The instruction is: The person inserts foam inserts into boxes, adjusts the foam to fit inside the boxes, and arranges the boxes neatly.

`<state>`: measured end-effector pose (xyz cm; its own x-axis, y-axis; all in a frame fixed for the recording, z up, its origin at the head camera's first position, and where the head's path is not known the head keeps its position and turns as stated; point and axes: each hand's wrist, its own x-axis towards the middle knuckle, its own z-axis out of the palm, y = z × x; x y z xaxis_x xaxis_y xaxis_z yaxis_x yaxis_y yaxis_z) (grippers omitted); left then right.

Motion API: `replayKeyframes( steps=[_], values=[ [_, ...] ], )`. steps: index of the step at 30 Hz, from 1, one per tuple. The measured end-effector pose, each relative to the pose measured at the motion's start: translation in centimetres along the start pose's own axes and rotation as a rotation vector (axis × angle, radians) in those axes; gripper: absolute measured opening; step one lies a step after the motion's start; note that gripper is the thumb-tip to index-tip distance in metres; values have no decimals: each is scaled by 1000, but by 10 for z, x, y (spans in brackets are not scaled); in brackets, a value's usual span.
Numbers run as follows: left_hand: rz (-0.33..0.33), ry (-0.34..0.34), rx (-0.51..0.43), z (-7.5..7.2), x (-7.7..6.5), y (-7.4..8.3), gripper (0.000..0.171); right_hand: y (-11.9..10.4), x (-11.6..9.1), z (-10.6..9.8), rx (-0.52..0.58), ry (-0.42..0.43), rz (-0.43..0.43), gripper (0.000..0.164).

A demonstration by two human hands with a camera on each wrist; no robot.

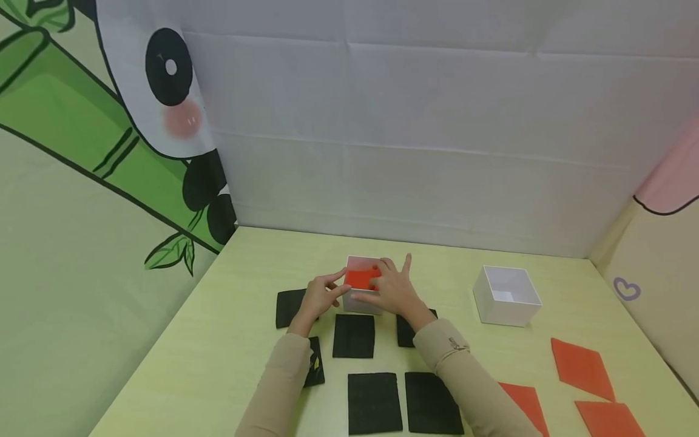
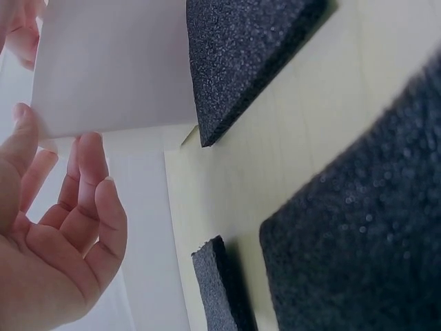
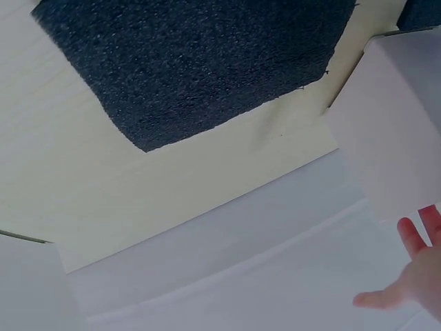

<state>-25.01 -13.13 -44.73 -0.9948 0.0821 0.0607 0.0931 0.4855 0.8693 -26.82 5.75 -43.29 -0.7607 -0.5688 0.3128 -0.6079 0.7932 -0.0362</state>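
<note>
A white open-topped box point(image 1: 362, 308) stands near the back middle of the table with a red foam square point(image 1: 358, 279) inside. At its left side my left hand point(image 1: 319, 296) holds the box, thumb by the front corner and index finger along the rim. The left wrist view shows that thumb and bent fingertips at the edge of the box wall point(image 2: 114, 69). My right hand point(image 1: 397, 291) reaches over the right side, its fingers touching the red square, the thumb across the front wall and the little finger sticking up. Part of the red square is hidden behind these fingers.
Several black foam squares point(image 1: 354, 337) lie in front of the box and under the forearms. A second white box point(image 1: 505, 309) stands to the right, open at the top. Red foam squares point(image 1: 583, 367) lie at the front right. A fabric backdrop point(image 1: 409, 152) rises behind the table.
</note>
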Motion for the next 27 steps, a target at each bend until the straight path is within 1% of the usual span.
replayKeyframes(
  steps=[2, 6, 11, 13, 17, 21, 24, 27],
  values=[
    [-5, -1, 0, 0, 0, 0, 50, 1, 0, 1, -17, 11, 9, 52],
    [-11, -5, 2, 0, 1, 0, 50, 0, 0, 2, -31, -2, 33, 53],
    [-18, -8, -2, -1, 1, 0, 49, -1, 0, 4, -32, -74, 61, 58],
    [-20, -9, 0, -1, 1, 0, 48, -1, -1, 4, -32, -90, 65, 59],
    [-14, -7, 12, -1, 1, -1, 47, 3, -1, 3, -35, -65, 80, 57],
    [-20, 4, 24, 0, 2, -2, 48, 7, -1, -1, -107, -32, 97, 60],
    [-28, 9, 30, 1, 2, -2, 48, 9, -2, -1, -170, -19, 94, 63],
    [-27, 8, 28, 2, 2, -2, 48, 10, -2, 0, -200, -29, 88, 66]
  ],
)
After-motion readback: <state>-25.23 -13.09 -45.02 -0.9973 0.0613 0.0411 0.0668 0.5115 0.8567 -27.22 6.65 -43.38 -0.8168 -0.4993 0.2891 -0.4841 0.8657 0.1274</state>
